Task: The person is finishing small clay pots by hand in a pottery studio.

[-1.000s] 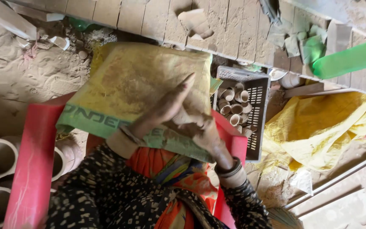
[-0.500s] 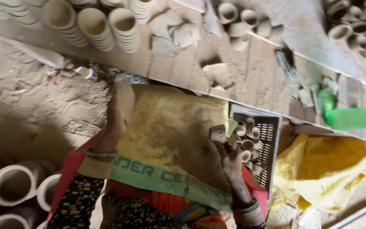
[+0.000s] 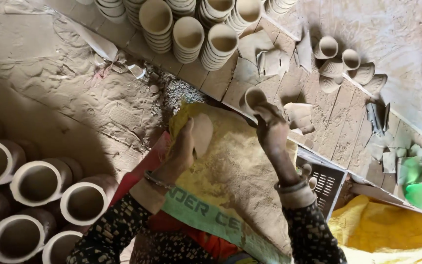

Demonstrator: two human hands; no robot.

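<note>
Clay cup (image 3: 253, 98) is sitting in the right hand (image 3: 271, 128), fingers closing round its lower wall, mouth tilting up toward the camera, raised over the far edge of the yellow sack (image 3: 230, 161) just beside the wooden planks (image 3: 338, 127). Left hand (image 3: 184, 146) is pinching a flat slab of clay (image 3: 202, 133) at its near edge, slab standing on edge above the sack. Hands are working apart, each clamping on its own piece. Cup is looking raw and unfired, so probably light, thin-walled and easy to dent or crack; best hold is likely low on the base with spread fingers, not at the rim. Slab is probably soft and bendy, wanting support under its face. Dust on both could be making them slippery. Stacks of cups (image 3: 189, 36) are standing beyond the planks, loose cups (image 3: 345, 63) lying to the right, white pipes (image 3: 37, 183) lying on the sandy floor at left, a black crate (image 3: 326, 183) and yellow cloth (image 3: 382, 230) sitting at lower right
</note>
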